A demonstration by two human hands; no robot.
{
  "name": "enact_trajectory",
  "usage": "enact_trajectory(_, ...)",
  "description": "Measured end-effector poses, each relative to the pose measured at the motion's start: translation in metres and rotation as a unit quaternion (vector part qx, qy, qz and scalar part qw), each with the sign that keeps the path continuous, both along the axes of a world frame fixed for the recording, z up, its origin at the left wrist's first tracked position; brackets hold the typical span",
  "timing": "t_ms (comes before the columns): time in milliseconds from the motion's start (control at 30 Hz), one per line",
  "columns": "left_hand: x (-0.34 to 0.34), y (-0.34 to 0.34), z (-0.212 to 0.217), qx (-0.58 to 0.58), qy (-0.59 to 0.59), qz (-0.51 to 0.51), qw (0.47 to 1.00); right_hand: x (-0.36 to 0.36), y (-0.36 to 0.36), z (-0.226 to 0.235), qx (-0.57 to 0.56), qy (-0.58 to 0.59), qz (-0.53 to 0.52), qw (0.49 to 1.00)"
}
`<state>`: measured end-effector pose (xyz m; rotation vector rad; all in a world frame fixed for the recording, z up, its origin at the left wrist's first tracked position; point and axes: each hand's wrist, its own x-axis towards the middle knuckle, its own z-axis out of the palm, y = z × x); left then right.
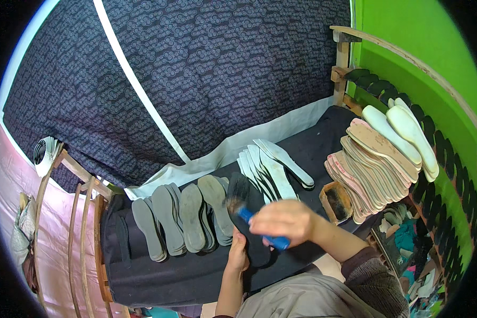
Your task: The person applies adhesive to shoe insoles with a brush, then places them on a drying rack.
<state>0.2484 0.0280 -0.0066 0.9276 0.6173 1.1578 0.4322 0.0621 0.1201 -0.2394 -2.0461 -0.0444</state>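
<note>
A black shoe insole [258, 251] is held by its edge in my left hand [238, 256], low over the middle of the table. My right hand [285, 221] is closed round the blue handle of a brush [244, 213]. The bristles are at the upper part of the insole and look slightly blurred; I cannot tell if they touch it. Left of my hands, overlapping piles of grey insoles [194, 217] lie in a row. Beyond my right hand is a fan of white insoles [273, 168] with dark undersides.
The table has a dark cloth [180, 270]. To the right stand a small open wooden box [336, 202], a long stack of beige insoles [376, 165] and white insoles [403, 131]. Black insoles [434, 159] line a rack by the green wall. Scraps [408, 238] lie below at right.
</note>
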Motion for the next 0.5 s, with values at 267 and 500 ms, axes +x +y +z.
enact_trajectory(267,-0.022,0.009,-0.065,-0.054,0.001,0.053,0.997,-0.018,-0.008,0.005,-0.026,-0.027,0.086,0.996)
enact_trajectory(500,-0.009,-0.009,0.005,-0.007,-0.065,-0.075,0.995,-0.008,0.008,0.003,0.026,0.031,-0.085,0.996)
